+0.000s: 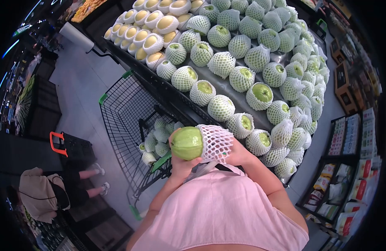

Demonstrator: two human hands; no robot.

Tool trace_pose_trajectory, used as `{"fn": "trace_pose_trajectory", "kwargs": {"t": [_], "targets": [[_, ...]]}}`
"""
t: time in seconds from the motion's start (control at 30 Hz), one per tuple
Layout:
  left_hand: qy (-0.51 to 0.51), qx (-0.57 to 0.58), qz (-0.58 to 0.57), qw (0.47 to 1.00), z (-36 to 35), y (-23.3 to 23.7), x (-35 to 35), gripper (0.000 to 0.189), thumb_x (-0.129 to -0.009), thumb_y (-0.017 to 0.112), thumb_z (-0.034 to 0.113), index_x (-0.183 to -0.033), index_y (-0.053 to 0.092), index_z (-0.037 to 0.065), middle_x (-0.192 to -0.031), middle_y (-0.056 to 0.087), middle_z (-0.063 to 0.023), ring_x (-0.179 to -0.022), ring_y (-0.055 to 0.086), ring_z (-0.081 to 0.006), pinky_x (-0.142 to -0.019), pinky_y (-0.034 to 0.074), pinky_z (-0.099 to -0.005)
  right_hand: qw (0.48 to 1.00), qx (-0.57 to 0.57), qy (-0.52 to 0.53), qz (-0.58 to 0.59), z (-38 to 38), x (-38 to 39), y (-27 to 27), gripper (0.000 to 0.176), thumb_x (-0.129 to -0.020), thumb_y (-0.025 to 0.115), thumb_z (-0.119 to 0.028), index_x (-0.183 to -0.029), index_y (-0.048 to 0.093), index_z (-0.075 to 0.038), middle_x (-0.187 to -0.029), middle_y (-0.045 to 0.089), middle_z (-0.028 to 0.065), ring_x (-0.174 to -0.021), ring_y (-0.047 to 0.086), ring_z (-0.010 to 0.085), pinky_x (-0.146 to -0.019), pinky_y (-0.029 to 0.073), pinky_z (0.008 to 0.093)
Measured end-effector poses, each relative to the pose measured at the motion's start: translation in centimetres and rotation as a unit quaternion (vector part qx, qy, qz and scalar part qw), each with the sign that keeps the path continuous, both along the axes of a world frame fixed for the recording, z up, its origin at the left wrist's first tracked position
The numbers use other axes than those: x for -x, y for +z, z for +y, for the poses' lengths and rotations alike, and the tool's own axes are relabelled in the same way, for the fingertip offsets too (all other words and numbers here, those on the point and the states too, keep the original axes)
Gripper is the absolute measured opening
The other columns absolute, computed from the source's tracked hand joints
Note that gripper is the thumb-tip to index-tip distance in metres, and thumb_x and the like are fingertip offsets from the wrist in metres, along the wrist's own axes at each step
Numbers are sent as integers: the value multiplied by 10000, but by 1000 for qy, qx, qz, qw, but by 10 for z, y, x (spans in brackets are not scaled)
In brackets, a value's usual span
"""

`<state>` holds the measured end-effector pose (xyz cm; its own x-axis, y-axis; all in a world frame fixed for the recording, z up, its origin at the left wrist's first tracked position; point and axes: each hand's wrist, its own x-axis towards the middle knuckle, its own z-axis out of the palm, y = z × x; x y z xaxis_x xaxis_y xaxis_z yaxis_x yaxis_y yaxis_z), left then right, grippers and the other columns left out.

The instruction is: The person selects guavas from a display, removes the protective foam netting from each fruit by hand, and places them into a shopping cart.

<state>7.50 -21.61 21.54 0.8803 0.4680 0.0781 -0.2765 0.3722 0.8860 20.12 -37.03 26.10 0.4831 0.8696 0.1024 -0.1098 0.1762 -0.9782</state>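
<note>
A green guava-like fruit [187, 143] is held in front of my chest, its left part bare and its right end inside a white foam net [216, 143]. My left hand [182, 164] is closed round the fruit from below and the left. On the other side, my right hand [239, 154] grips the net's right end, its fingers mostly hidden behind the mesh. Just beyond my hands, netted green fruits [221, 108] lie in rows on a dark display stand [243, 102].
A wire shopping cart [121, 111] with green handles stands at the left, holding several netted fruits [161, 134]. Yellow fruits [167, 24] in white nets fill the stand's far left. Another person [44, 192] with a black basket [78, 146] is at the far left. Packaged goods [327, 180] line shelves at the right.
</note>
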Motion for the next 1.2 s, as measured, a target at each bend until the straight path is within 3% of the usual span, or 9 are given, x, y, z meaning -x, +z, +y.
{"fn": "trace_pose_trajectory", "kwargs": {"t": [0.23, 0.33, 0.5, 0.67, 0.77, 0.87, 0.9, 1.0, 1.2], "targets": [[63, -244, -55, 966, 2, 5, -10, 1088, -593, 913, 162, -1398, 188, 73, -1415, 352, -199, -1255, 445, -285, -1051, 402, -412, 985, 29, 46, 166, -7, 4, -21, 653, -739, 625, 1, -1366, 441, -7, -1357, 491, 70, -1249, 453, 172, -1067, 343, 335], [61, -319, -81, 942, 4, 6, -10, 1051, -605, 906, 155, -1389, 210, 78, -1416, 334, -223, -1247, 448, -309, -1039, 412, -421, 951, -77, 94, 284, -7, 3, -19, 743, -716, 638, -14, -1410, 373, -11, -1403, 436, 64, -1284, 415, 181, -1077, 325, 334], [110, -501, -100, 853, 3, 7, -19, 926, -671, 846, 109, -1386, 258, 82, -1391, 356, -263, -1219, 463, -398, -1006, 417, -468, 992, 0, -43, 121, 10, 20, 0, 926, -646, 875, -271, -1390, 379, -31, -1373, 428, 74, -1269, 406, 188, -1081, 310, 337], [106, -593, -104, 791, 5, 10, -22, 839, -786, 770, 255, -1411, 241, 73, -1410, 330, -269, -1266, 413, -412, -1030, 374, -501, 982, 74, -57, 165, 7, 18, 9, 928, -634, 881, -234, -1387, 377, -31, -1336, 469, 67, -1229, 457, 179, -1049, 358, 324], [37, -417, -135, 898, 4, 19, -20, 904, -851, 609, 578, -1436, 182, 37, -1420, 307, -246, -1343, 309, -376, -1093, 289, -498, 969, -9, -13, 248, 2, 16, -21, 975, -598, 897, -243, -1392, 372, -35, -1334, 486, 71, -1226, 475, 176, -1040, 380, 328], [-96, -10, -7, 995, 2, 10, -20, 863, -910, 273, 711, -1456, 205, 46, -1470, 294, -161, -1373, 293, -268, -1109, 274, -428, 961, -75, 68, 259, -3, 10, -30, 1073, -564, 917, -343, -1412, 342, -25, -1374, 459, 87, -1256, 461, 186, -1056, 372, 352], [-160, 91, 98, 978, 4, 8, -20, 777, -949, 257, 655, -1419, 329, 40, -1430, 402, -122, -1329, 382, -225, -1096, 310, -374, 958, -88, 98, 255, 1, 9, -36, 1090, -563, 916, -367, -1418, 333, -22, -1379, 453, 89, -1256, 460, 187, -1057, 370, 354], [-320, 335, 179, 868, 11, -12, -21, 665, -987, 280, 575, -1354, 456, 49, -1355, 513, -103, -1249, 483, -209, -1065, 361, -357, 953, -67, 128, 268, -9, 10, -37, 1147, -554, 913, -438, -1430, 307, -13, -1395, 434, 92, -1263, 453, 191, -1060, 364, 363], [-347, 439, -16, 829, 12, -30, -16, 442, -993, 443, 345, -1278, 532, 19, -1258, 596, -94, -1158, 559, -207, -1023, 413, -374, 957, -52, 114, 260, -13, 5, -33, 1119, -550, 910, -438, -1409, 336, -10, -1363, 466, 94, -1244, 471, 192, -1053, 372, 365]]}}
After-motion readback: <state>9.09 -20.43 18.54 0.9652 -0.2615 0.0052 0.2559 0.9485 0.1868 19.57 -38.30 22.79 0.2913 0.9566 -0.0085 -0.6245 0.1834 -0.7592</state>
